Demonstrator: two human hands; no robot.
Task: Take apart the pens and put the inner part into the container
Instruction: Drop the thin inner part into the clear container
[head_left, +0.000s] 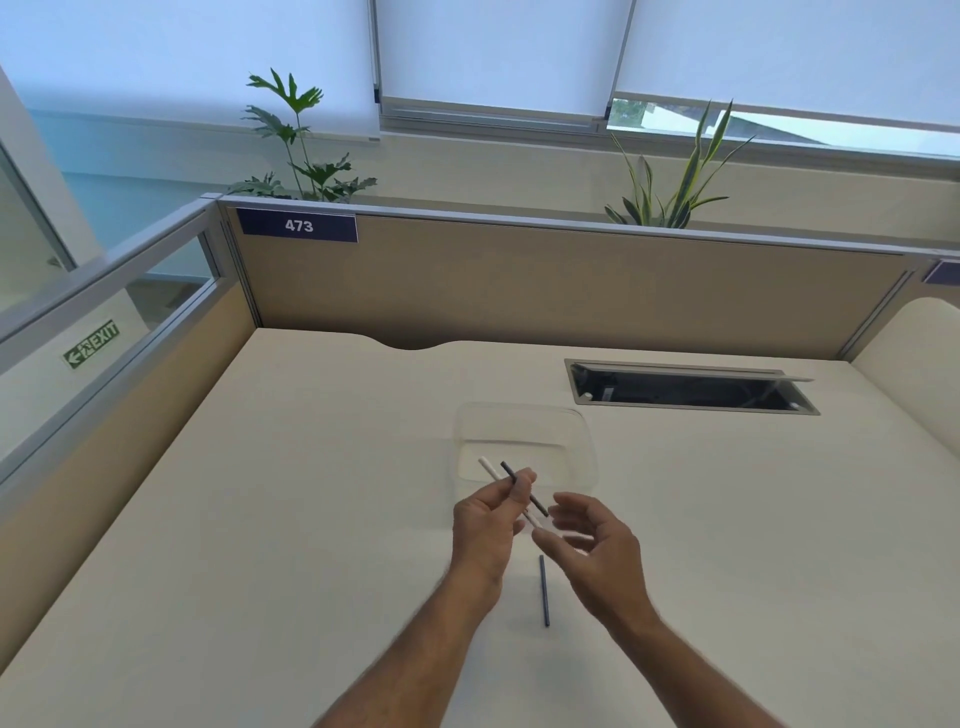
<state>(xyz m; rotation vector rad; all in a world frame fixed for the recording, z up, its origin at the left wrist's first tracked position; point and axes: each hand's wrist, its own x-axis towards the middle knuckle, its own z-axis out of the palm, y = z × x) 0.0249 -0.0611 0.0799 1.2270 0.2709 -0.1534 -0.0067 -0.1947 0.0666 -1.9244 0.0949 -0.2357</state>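
At frame centre the cream counter (311, 493) carries a clear container (524, 447). Just below it, the left hand (485, 525) has its grip closed on a white pen (491, 470) and a dark pen (511, 474); the right hand (592, 545) is open. A dark pen part (544, 590) lies lower, between the wrists.

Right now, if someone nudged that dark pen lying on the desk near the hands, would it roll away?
Probably, if pushed sideways: the dark pen looks slim, round and smooth, and it lies flat on a smooth desk with nothing beside it to stop it. It looks stiff and straight, so it should lift without bending. Being so thin, it is likely light and may slip in a loose pinch.
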